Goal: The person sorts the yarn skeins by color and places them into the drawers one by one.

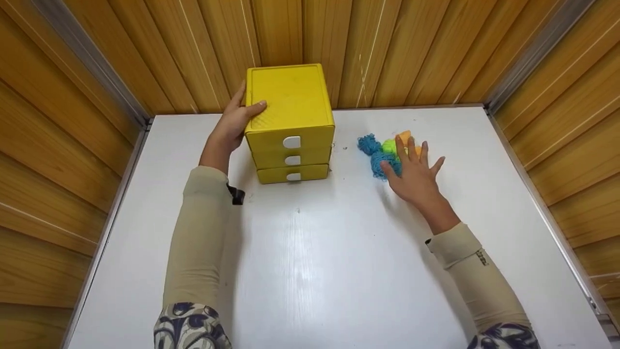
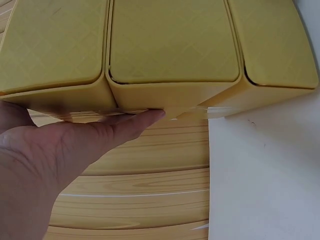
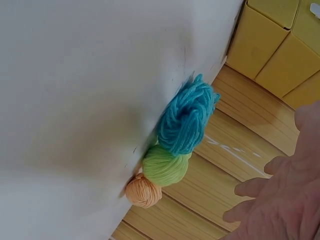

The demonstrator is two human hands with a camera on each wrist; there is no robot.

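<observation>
A yellow box with three stacked drawers (image 1: 290, 97) stands near the back of the white table, white tabs on its front. My left hand (image 1: 232, 123) grips its left side, thumb over the top edge and fingers along the side wall. To the right lies a cluster of yarn: blue yarn (image 1: 383, 165), green yarn (image 1: 389, 145) and orange yarn (image 1: 403, 137). Fingers spread wide, my right hand (image 1: 416, 179) hovers over the cluster and partly hides it in the head view. The right wrist view shows space between that palm and the blue yarn (image 3: 187, 117).
The white table (image 1: 300, 261) reaches back to a wood-patterned wall (image 1: 382, 53). Similar panels (image 1: 43, 145) rise on the left and right, with metal strips (image 1: 537, 189) along the table's sides.
</observation>
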